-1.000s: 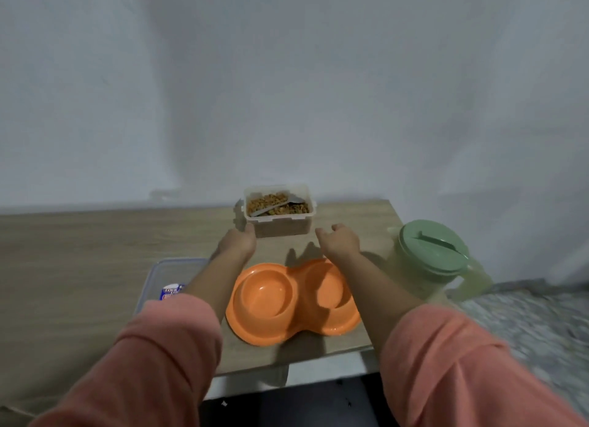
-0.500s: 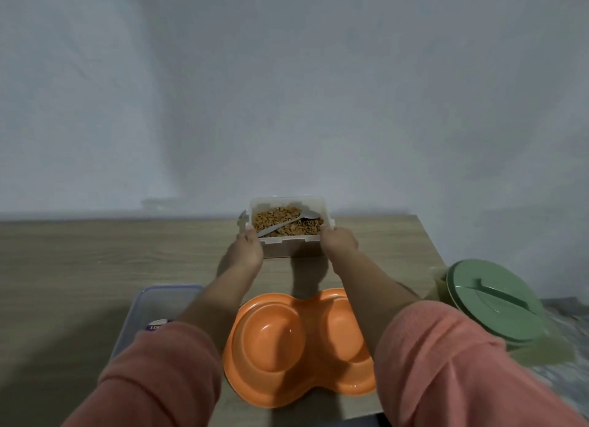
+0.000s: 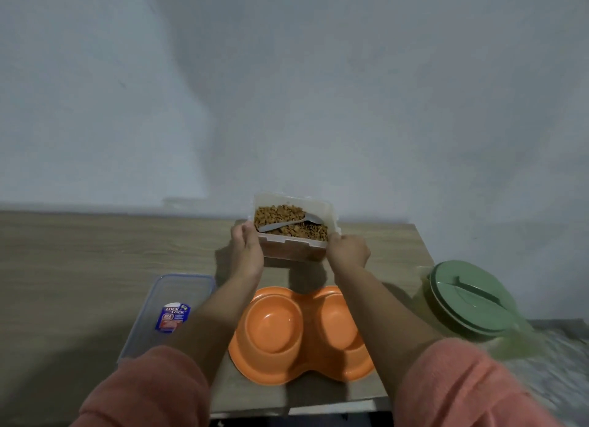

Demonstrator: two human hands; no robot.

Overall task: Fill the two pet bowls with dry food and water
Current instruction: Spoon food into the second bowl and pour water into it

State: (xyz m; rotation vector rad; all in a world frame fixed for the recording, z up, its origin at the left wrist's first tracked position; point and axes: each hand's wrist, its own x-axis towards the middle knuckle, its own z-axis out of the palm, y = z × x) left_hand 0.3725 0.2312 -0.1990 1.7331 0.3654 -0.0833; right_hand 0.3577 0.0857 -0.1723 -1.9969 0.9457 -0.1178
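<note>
An orange double pet bowl lies on the wooden table near its front edge, and both of its cups look empty. Beyond it, a clear plastic container of brown dry food, with a grey spoon lying in it, is lifted and tilted toward me. My left hand grips its left end and my right hand grips its right end. A pitcher with a green lid stands to the right of the bowl.
The container's clear lid, with a blue label, lies flat to the left of the bowl. The wooden table stretches left and ends just right of the pitcher. A plain wall rises behind.
My hands went from just short of the food container to gripping both of its ends. The container has since risen off the table and tilted toward me.
</note>
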